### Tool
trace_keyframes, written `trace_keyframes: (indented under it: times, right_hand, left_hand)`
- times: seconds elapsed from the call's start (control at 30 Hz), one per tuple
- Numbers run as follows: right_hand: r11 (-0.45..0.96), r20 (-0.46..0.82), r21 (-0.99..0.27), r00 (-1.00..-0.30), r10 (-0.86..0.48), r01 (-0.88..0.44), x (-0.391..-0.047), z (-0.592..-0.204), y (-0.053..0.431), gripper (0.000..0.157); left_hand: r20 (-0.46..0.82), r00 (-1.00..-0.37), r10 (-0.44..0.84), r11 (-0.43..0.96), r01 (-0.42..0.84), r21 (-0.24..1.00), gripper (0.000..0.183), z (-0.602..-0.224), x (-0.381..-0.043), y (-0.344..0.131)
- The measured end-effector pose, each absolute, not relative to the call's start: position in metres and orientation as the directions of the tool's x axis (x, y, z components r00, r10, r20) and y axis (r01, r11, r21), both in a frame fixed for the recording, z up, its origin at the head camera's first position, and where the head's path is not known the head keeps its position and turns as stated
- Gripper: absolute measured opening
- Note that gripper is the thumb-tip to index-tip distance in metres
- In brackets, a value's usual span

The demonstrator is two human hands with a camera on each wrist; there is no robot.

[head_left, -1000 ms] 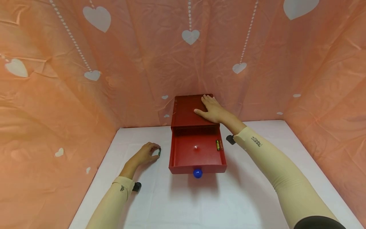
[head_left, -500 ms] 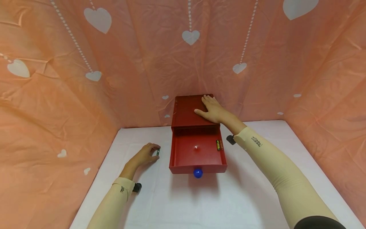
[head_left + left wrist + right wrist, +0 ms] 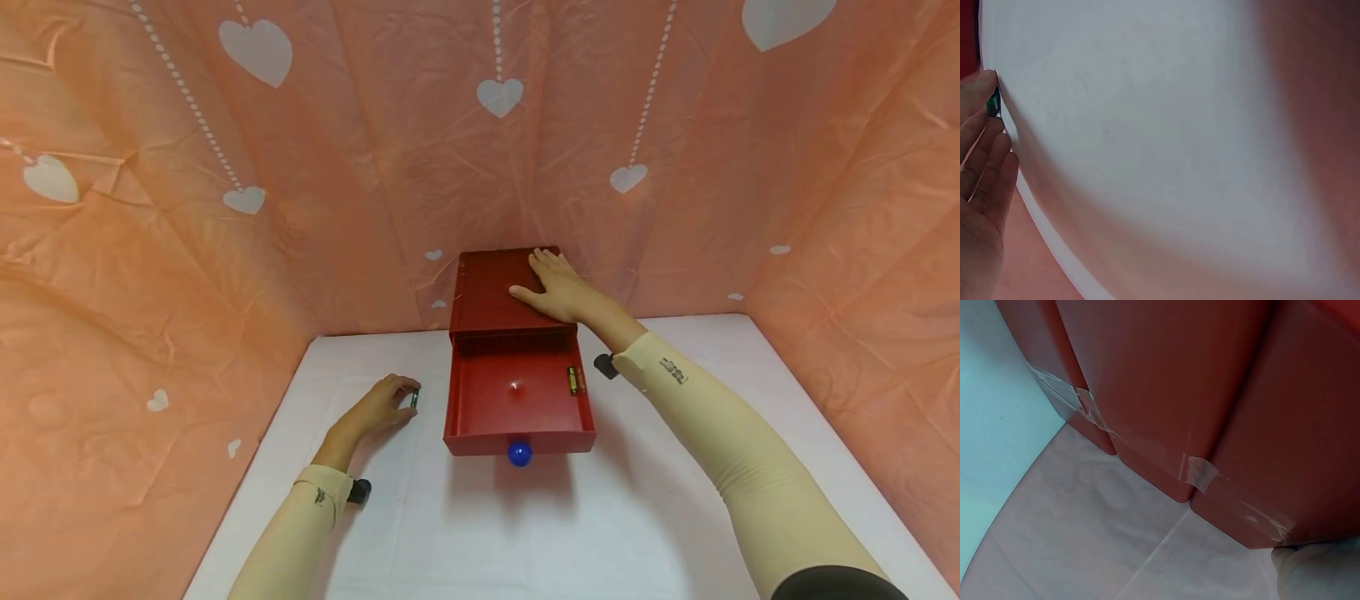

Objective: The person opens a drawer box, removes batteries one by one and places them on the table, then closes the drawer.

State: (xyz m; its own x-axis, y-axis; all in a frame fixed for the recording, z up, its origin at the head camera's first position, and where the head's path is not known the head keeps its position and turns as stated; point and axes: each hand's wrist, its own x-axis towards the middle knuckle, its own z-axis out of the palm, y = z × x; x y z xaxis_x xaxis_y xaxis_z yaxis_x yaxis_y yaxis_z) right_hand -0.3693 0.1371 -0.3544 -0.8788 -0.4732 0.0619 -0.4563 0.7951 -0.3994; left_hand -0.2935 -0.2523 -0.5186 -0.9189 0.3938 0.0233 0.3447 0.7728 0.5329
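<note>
My left hand (image 3: 381,406) is low over the white table, left of a red drawer box. Between its thumb and fingers it pinches a small dark-green battery (image 3: 415,398); the left wrist view shows the battery (image 3: 993,103) at the fingertips. My right hand (image 3: 557,290) rests spread on top of the red box (image 3: 491,292). The drawer (image 3: 487,400) stands pulled out toward me, with a blue ball knob (image 3: 519,454) on its front. Inside, against the right wall, lies a yellow-and-black battery (image 3: 572,381). In the right wrist view the box's side (image 3: 1160,381) fills much of the picture.
The box stands at the back of the table (image 3: 480,533), close to a pink-orange cloth wall (image 3: 390,167) with white hearts. Similar cloth hangs on both sides. Clear tape (image 3: 1200,472) crosses the box's seams.
The battery in my left hand has shifted very slightly left, with the fingers drawn a little closer around it. My right hand, the box and the drawer stay where they were.
</note>
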Motion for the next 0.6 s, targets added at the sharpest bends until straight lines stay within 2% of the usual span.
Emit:
trace_keyframes:
  times: [0.47,0.6]
  right_hand:
    - [0.796,0.066,-0.398,-0.879,-0.472,-0.457,-0.370,-0.355,0.137,0.089]
    - [0.794,0.066,-0.402,-0.879,-0.471,-0.456,-0.370,-0.355,0.138,0.090]
  left_hand:
    - [-0.004,-0.931,0.366,0.775,0.302,0.556,0.049,-0.515,-0.293,-0.252]
    - [0.012,-0.924,0.381,0.777,0.327,0.538,0.049,-0.508,-0.290,-0.252]
